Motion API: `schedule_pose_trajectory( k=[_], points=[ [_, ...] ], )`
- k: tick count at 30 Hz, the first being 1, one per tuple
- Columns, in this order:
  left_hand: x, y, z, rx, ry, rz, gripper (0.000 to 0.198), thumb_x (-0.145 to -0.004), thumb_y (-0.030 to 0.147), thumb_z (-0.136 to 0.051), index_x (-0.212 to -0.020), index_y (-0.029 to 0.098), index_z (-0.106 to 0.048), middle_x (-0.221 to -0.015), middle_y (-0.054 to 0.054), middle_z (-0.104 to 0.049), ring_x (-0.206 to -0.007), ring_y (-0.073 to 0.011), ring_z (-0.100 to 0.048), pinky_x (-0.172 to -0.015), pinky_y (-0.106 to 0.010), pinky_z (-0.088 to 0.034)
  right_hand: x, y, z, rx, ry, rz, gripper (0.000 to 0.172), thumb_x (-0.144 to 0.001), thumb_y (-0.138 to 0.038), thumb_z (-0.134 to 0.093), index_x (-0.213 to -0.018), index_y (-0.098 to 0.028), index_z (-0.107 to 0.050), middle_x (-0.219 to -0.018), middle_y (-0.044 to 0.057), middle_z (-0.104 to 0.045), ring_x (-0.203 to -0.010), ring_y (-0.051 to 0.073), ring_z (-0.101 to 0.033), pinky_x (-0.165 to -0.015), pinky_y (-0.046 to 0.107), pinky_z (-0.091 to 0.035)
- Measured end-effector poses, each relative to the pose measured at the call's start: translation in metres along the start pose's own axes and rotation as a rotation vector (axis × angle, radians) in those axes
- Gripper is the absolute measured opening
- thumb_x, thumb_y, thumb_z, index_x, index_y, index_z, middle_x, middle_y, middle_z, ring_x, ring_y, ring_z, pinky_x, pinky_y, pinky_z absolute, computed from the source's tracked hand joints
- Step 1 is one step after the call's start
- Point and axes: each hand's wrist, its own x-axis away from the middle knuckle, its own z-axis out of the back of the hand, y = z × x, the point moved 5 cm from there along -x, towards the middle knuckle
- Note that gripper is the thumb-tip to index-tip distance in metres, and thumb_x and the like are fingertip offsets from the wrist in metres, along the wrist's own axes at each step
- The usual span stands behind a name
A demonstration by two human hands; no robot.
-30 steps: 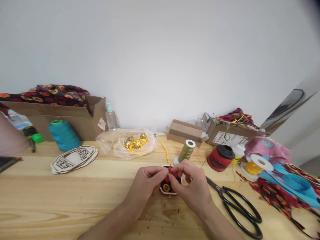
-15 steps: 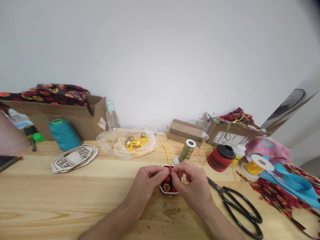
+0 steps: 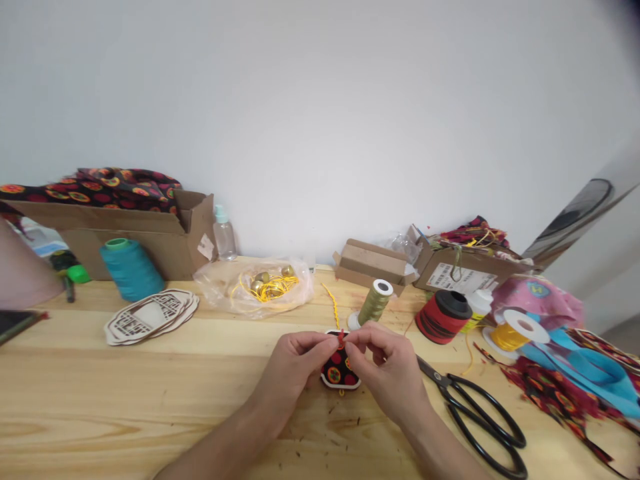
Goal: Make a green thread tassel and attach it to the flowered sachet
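At the patterned piece's (image 3: 338, 375) top, the left hand (image 3: 295, 363) pinches the red cord (image 3: 341, 338); the right hand (image 3: 390, 367), fingers narrowed, now covers less of the patterned piece; its grip I cannot tell.

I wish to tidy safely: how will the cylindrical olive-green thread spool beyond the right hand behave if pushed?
The spool would probably tip if pushed high, being taller than wide. Its flared white base may resist gentle nudges. Once toppled, its rounded body could roll.

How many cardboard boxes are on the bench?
3: a long box at back left with patterned fabric, a small box right of centre, and a labelled box to its right. Others may be hidden.
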Motion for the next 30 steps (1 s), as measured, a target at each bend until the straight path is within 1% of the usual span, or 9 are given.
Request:
schedule_pose_trajectory(
  k=[5, 10, 13, 18, 22, 24, 30],
  points=[
    [0.0006, 0.001, -0.0009, 0.003, 0.001, 0.001, 0.024, -0.07, 0.036, -0.061, -0.067, 0.013, -0.067, -0.045, 0.005, -0.038, -0.045, -0.0047, -0.018, -0.04, -0.019, -0.013, -0.0008, -0.0003, -0.0001, 0.002, 0.002, 0.013, 0.012, -0.069, -0.015, -0.054, -0.065, -0.016, -0.064, -0.053, -0.002, -0.05, -0.046, 0.008, -0.042, -0.039, 0.018, -0.029],
    [0.0006, 0.0004, -0.0016, 0.001, -0.011, -0.006, 0.025, -0.071, 0.036, -0.06, -0.066, 0.012, -0.067, -0.045, 0.007, -0.032, -0.045, -0.0048, -0.016, -0.041, -0.019, -0.012, -0.0003, -0.0003, -0.0002, 0.009, -0.006, -0.004, 0.012, -0.07, -0.019, -0.055, -0.064, -0.016, -0.064, -0.052, -0.002, -0.049, -0.047, 0.009, -0.043, -0.042, 0.019, -0.032],
    [0.0004, 0.0002, -0.0012, -0.008, -0.008, -0.011, 0.025, -0.071, 0.036, -0.06, -0.066, 0.012, -0.066, -0.044, 0.007, -0.031, -0.045, -0.005, -0.015, -0.041, -0.02, -0.011, -0.0005, 0.0014, -0.0011, -0.021, -0.01, -0.027, 0.014, -0.071, -0.019, -0.053, -0.061, -0.016, -0.062, -0.053, -0.001, -0.049, -0.05, 0.01, -0.045, -0.045, 0.02, -0.034],
    [0.0008, -0.0002, -0.0008, -0.003, 0.007, 0.01, 0.024, -0.069, 0.036, -0.061, -0.067, 0.012, -0.067, -0.043, 0.007, -0.034, -0.045, -0.005, -0.016, -0.041, -0.02, -0.011, -0.0022, 0.0052, -0.0039, -0.16, -0.045, -0.132, 0.013, -0.07, -0.02, -0.053, -0.059, -0.015, -0.059, -0.055, -0.002, -0.047, -0.048, 0.008, -0.042, -0.043, 0.019, -0.033],
    [0.0003, 0.0013, -0.0018, 0.049, -0.001, 0.015, 0.021, -0.067, 0.033, -0.064, -0.066, 0.012, -0.067, -0.045, 0.006, -0.04, -0.045, -0.0046, -0.02, -0.042, -0.018, -0.016, -0.0034, 0.0067, -0.0056, -0.288, -0.08, -0.228, 0.013, -0.069, -0.021, -0.054, -0.058, -0.015, -0.058, -0.055, -0.002, -0.047, -0.046, 0.008, -0.041, -0.042, 0.018, -0.033],
    [0.0001, 0.0021, -0.0021, 0.056, -0.011, 0.009, 0.022, -0.067, 0.034, -0.064, -0.065, 0.012, -0.067, -0.044, 0.006, -0.039, -0.045, -0.0046, -0.021, -0.042, -0.018, -0.017, -0.0037, 0.0064, -0.005, -0.3, -0.075, -0.24, 0.013, -0.068, -0.022, -0.055, -0.058, -0.014, -0.058, -0.055, -0.002, -0.047, -0.046, 0.007, -0.041, -0.042, 0.018, -0.033],
    [0.0012, 0.0001, -0.0003, 0.032, -0.011, 0.024, 0.025, -0.068, 0.036, -0.063, -0.066, 0.012, -0.066, -0.043, 0.008, -0.03, -0.044, -0.0043, -0.014, -0.04, -0.019, -0.009, -0.0031, 0.0068, -0.0025, -0.323, -0.061, -0.235, 0.015, -0.069, -0.026, -0.056, -0.06, -0.014, -0.06, -0.058, -0.001, -0.049, -0.05, 0.009, -0.041, -0.045, 0.02, -0.033]
  ],
)
